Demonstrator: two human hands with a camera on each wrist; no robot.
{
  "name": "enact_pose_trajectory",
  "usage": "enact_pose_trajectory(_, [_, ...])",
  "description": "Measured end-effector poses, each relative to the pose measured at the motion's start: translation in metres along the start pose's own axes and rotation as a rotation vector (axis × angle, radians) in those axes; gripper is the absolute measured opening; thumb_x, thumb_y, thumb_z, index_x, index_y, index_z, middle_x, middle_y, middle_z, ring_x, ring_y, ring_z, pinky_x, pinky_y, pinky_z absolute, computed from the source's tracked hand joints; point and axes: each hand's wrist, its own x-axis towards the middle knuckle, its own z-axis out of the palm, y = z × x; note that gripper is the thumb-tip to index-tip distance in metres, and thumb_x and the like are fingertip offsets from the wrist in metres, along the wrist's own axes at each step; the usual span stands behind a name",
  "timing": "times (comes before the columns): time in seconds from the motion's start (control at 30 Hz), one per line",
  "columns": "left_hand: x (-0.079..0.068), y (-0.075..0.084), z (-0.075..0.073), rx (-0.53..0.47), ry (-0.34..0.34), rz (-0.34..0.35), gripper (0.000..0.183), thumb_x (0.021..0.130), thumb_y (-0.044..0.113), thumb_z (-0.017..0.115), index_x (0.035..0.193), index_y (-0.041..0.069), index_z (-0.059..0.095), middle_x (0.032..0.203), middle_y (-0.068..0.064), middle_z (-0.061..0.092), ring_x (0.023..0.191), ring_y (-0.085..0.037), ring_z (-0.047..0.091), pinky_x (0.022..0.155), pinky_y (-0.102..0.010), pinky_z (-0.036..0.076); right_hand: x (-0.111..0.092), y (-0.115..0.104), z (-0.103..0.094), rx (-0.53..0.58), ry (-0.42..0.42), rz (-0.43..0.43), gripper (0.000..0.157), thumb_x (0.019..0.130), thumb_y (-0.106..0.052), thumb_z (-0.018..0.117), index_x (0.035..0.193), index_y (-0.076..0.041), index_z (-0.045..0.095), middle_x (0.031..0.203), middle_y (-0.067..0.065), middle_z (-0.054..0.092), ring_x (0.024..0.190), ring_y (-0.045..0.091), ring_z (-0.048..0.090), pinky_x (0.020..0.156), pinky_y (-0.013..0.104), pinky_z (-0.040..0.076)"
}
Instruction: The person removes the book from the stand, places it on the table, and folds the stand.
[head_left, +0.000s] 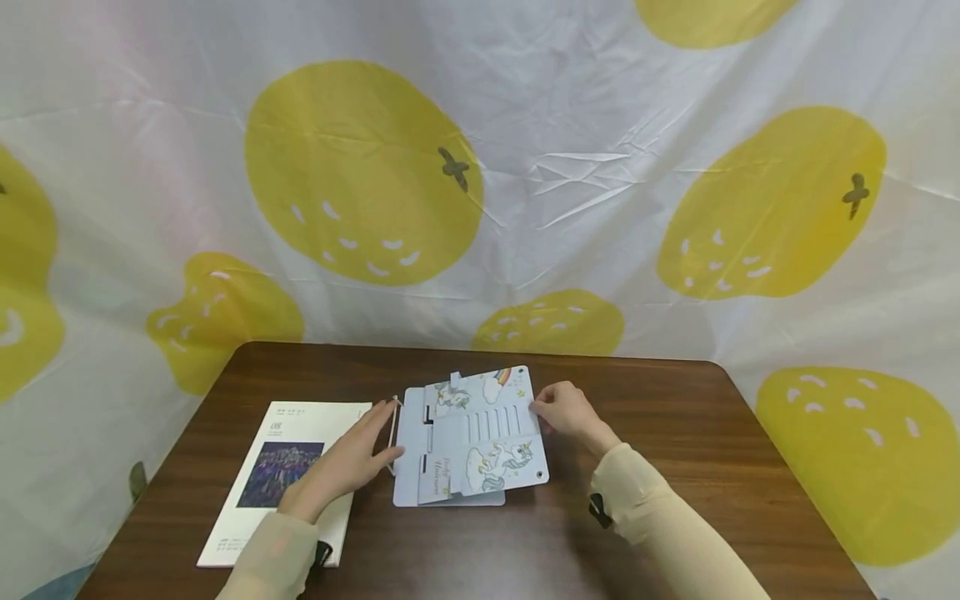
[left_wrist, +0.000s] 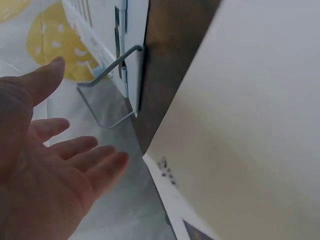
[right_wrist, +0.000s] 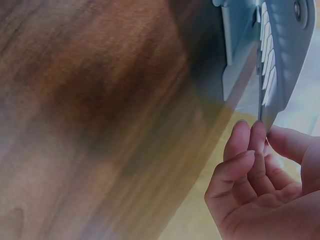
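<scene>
A pale metal book stand (head_left: 480, 429) with unicorn, rainbow and cloud prints lies on the table, its upper panel tilted up from the base plate (head_left: 407, 492). My right hand (head_left: 567, 411) pinches the right edge of that panel between thumb and fingers, as the right wrist view also shows at the panel's edge (right_wrist: 285, 65). At the stand's left side a bent wire support (left_wrist: 107, 71) sticks out. Beside it is my left hand (head_left: 348, 461), fingers spread and holding nothing; in the left wrist view, the fingers (left_wrist: 107, 172) appear apart from the wire.
A white book (head_left: 330, 421) with a dark purple picture on its cover lies left of the stand, partly under my left forearm. The brown wooden table (head_left: 690, 467) extends to the right. Behind it hangs a white cloth (head_left: 555, 208) printed with yellow fruit.
</scene>
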Motion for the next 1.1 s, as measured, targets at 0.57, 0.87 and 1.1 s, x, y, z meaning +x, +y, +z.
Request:
enact_pose_trajectory(0.57, [0.015, -0.003, -0.019, -0.006, -0.153, -0.014, 0.092, 0.084, 0.016, 0.078, 0.152, -0.006, 0.019, 0.156, -0.027, 0.022, 0.142, -0.043, 0.022, 0.114, -0.053, 0.021, 0.002, 0.025, 0.019, 0.096, -0.018, 0.084, 0.015, 0.090, -0.011, 0.065, 0.077, -0.005, 0.066, 0.060, 0.005, 0.062, 0.052, 0.016, 0.060, 0.045, 0.025, 0.045])
enact_pose_trajectory(0.87, [0.027, -0.009, -0.027, -0.033, -0.236, -0.021, 0.106, 0.078, 0.019, 0.084, 0.153, -0.007, 0.014, 0.157, -0.027, 0.019, 0.142, -0.042, 0.021, 0.114, -0.052, 0.021, 0.006, 0.037, 0.027, 0.105, -0.033, 0.067, 0.012, 0.087, -0.008, 0.063, 0.076, -0.003, 0.066, 0.063, 0.003, 0.063, 0.053, 0.016, 0.060, 0.046, 0.025, 0.046])
enact_pose_trajectory(1.1, [0.033, -0.012, -0.029, -0.082, -0.300, -0.039, 0.112, 0.074, 0.019, 0.087, 0.152, -0.009, 0.013, 0.157, -0.028, 0.017, 0.143, -0.043, 0.020, 0.114, -0.053, 0.019, 0.009, 0.040, 0.030, 0.111, -0.044, 0.041, 0.013, 0.084, -0.008, 0.071, 0.093, 0.000, 0.066, 0.067, 0.004, 0.063, 0.055, 0.016, 0.060, 0.048, 0.026, 0.048])
